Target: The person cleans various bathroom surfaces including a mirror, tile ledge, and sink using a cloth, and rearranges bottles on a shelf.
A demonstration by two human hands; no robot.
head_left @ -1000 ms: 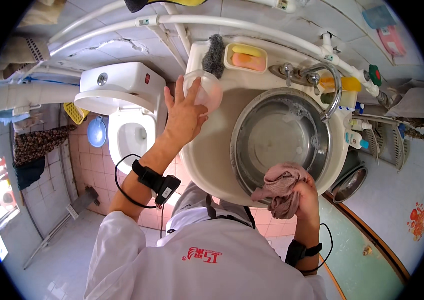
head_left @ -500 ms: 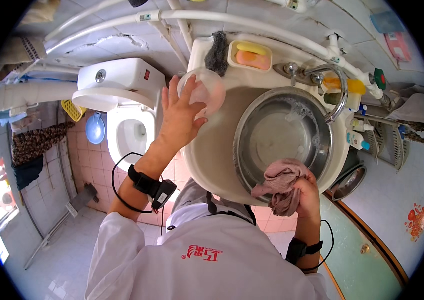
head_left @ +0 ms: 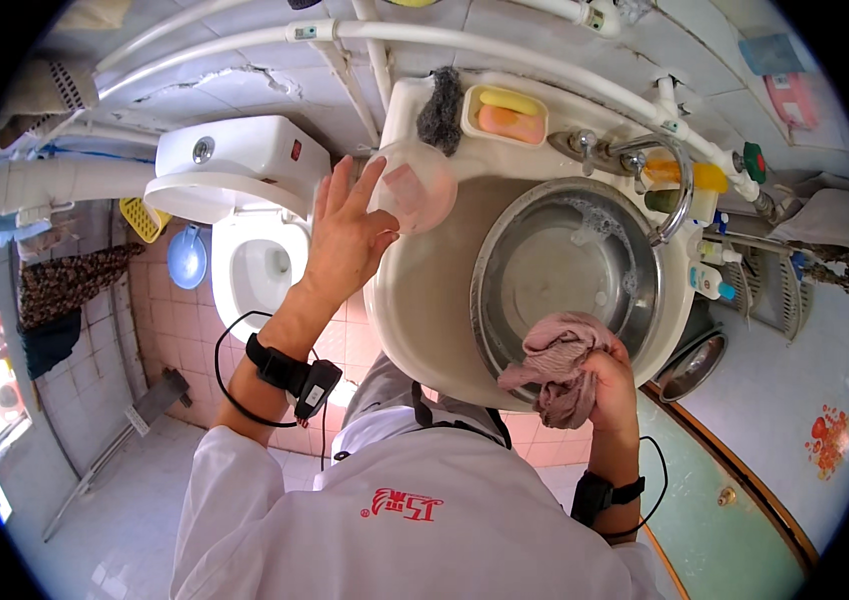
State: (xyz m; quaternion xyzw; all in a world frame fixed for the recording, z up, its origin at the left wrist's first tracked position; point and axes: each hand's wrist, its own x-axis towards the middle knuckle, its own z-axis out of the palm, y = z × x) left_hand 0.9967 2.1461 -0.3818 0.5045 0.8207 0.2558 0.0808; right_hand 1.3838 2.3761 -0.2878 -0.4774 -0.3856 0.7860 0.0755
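Note:
My left hand (head_left: 349, 232) is at the left edge of a round see-through plastic bowl (head_left: 427, 190) on the sink's left corner. Its fingers are spread, the index fingertip by the bowl's rim. A pinkish patch shows in the bowl. Wrapped in my right hand (head_left: 613, 388) is a crumpled dusty-pink cloth (head_left: 560, 362), held over the near edge of a steel basin (head_left: 485, 290). The basin stands in the cream sink (head_left: 415, 335) and holds water with some suds.
A soap dish (head_left: 468, 118) with yellow and orange bars sits on the sink's back ledge, beside a dark scouring pad (head_left: 439, 112). The curved tap (head_left: 683, 190) reaches over the basin's right rim. Bottles (head_left: 705, 280) stand at the right; a toilet (head_left: 255, 262) is at the left.
My left hand has drawn back leftward from over the plastic bowl to its edge, baring more of the bowl. My right hand keeps the cloth in nearly the same place.

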